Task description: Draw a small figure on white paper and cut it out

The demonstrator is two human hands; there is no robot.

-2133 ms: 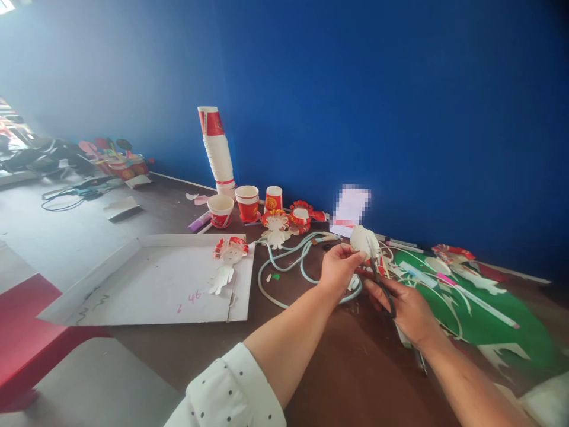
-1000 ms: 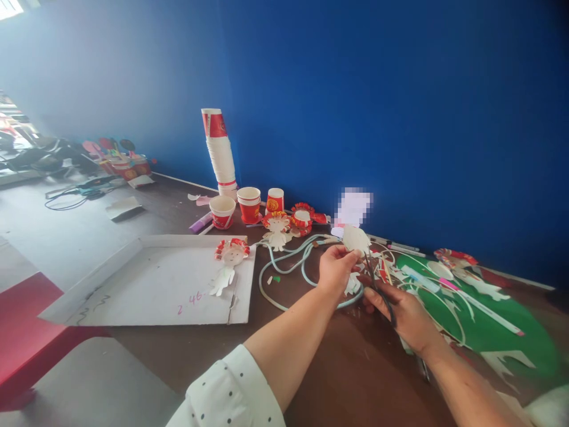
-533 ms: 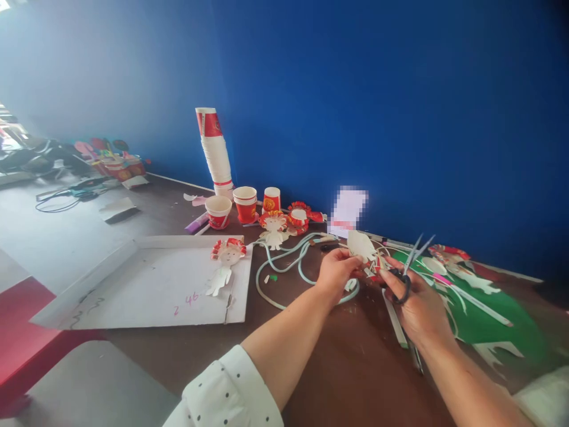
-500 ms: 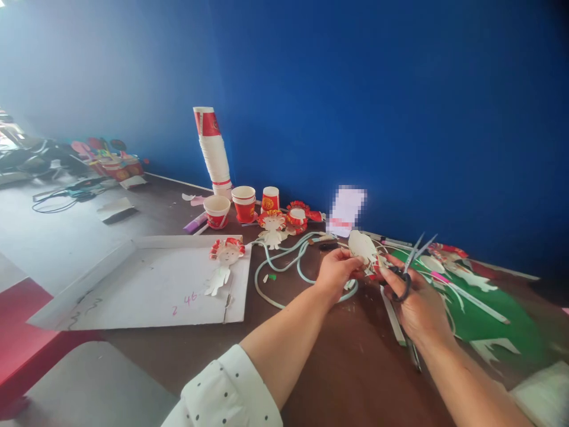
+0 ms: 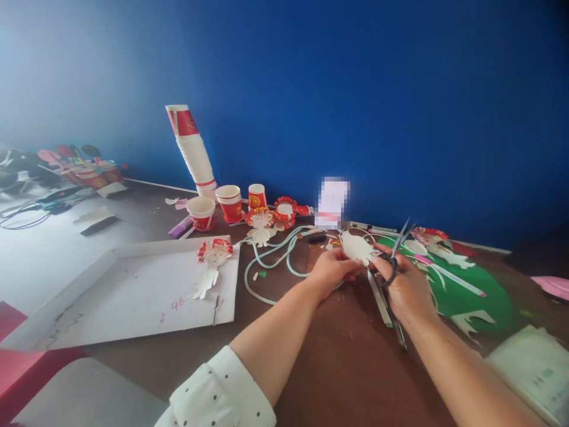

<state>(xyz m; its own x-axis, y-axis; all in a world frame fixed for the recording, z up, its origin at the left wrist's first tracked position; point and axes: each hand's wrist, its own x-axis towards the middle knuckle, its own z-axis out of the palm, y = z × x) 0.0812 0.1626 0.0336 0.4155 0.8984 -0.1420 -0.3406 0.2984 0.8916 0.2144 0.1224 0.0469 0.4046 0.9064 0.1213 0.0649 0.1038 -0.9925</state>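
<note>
Left hand (image 5: pixel 331 273), just right of centre frame: thumb and fingers pinched together on the lower left edge of a white paper piece (image 5: pixel 355 246). The piece is off the table, roughly oval, with a jagged right end. Right hand (image 5: pixel 406 284), right of that: curled around black-handled scissors (image 5: pixel 400 237), blades slightly parted and pointing up toward the wall, away from the paper. Right thumb and fingertips are at the paper's right edge; looks like contact, can't tell how firm. Under the right hand, a white strip (image 5: pixel 379 299) with a green end lies on the brown tabletop (image 5: pixel 347 373). Right of frame: green sheet (image 5: pixel 500 305) with a pink-capped marker (image 5: pixel 453 277) lying across it, plus paper offcuts (image 5: pixel 473 320) at its lower edge. Lower right corner: white soft pack (image 5: pixel 533 367), print too blurred to read. Left of the hands: looped pale blue cord (image 5: pixel 289 256), then a shallow white cardboard tray (image 5: pixel 133 284) across the left of frame. A paper figure with red fringe (image 5: pixel 214 258) lies along the tray's right side; a second fringed figure (image 5: pixel 261 231) is above the cord. Upper left of centre: leaning cup stack (image 5: pixel 195 160); in front of it, two red-and-white cups standing mouth up (image 5: pixel 201 213) and a third, upside down (image 5: pixel 256 197). Purple tube (image 5: pixel 180 227) just left of the nearest cup. Blue wall (image 5: pixel 355 89) fills the top of frame.
</note>
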